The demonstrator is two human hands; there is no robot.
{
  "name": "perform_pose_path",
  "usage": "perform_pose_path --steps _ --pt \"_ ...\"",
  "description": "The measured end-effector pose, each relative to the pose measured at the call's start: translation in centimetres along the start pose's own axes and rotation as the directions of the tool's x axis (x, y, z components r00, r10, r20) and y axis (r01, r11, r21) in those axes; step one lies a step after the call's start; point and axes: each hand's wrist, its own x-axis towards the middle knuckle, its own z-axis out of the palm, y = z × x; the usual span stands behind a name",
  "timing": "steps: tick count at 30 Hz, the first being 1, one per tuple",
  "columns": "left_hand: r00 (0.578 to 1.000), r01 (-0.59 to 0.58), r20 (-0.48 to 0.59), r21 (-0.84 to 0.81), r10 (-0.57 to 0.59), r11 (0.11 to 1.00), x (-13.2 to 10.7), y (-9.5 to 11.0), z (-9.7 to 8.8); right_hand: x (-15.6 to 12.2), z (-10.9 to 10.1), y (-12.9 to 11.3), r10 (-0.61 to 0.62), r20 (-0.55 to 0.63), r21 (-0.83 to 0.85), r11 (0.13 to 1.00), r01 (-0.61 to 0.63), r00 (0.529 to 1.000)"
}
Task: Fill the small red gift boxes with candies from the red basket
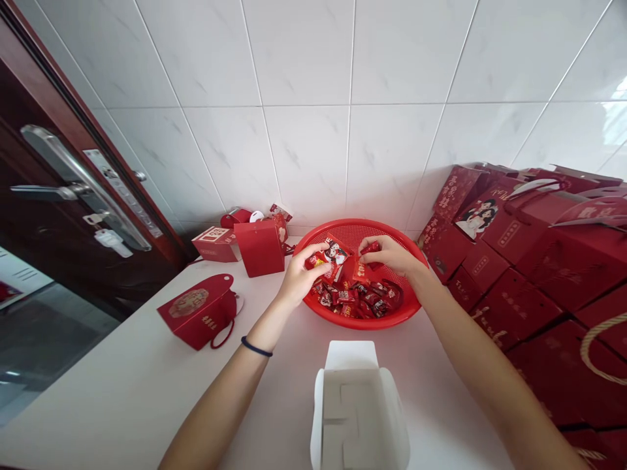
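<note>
Both my hands are over a red plastic colander-style basket [313, 230] filled with red-wrapped candies [365, 303]. My left hand [298, 273] reaches in from the left, thumb and fingers closed around the edge of a red printed packet [336, 251] with a cartoon figure on it. On the right, my right hand [392, 256] pinches a small red-wrapped candy [371, 248]. Below the basket, nearer to me, stands an open box [318, 405] with a white inside, its flaps raised and nothing in it.
Red gift boxes [509, 261] are stacked high at the right. At the left stand a red box with a cord handle [198, 310] and an upright red box [259, 248]. Behind is a tiled wall [304, 150]; a dark door [59, 170] with keys is at far left.
</note>
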Motion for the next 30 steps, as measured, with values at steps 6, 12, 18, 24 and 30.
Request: perform_pose_path --steps 6,12,18,24,30 --pt "0.998 -0.03 -0.053 -0.027 0.029 0.999 0.3 -0.7 -0.2 -4.1 2.1 -3.7 -0.087 0.168 0.099 0.993 0.071 0.982" --pt "0.986 -0.137 -0.093 0.039 0.14 0.99 -0.5 0.7 0.6 -8.8 5.5 -6.4 -0.039 0.493 -0.223 0.96 0.17 0.869" --pt "0.988 -0.151 -0.004 0.075 0.152 0.986 -1.2 1.8 0.7 -10.4 7.2 -5.9 -0.015 0.496 -0.404 0.881 0.246 0.868" --pt "0.986 -0.158 0.069 0.051 0.155 0.986 -1.5 3.0 0.3 -11.3 7.3 -5.7 0.014 0.468 -0.471 0.85 0.236 0.884" --pt "0.984 -0.146 0.102 0.01 0.144 0.989 -1.7 3.7 0.1 -11.0 6.6 -5.1 0.069 0.381 -0.666 0.712 0.222 0.922"
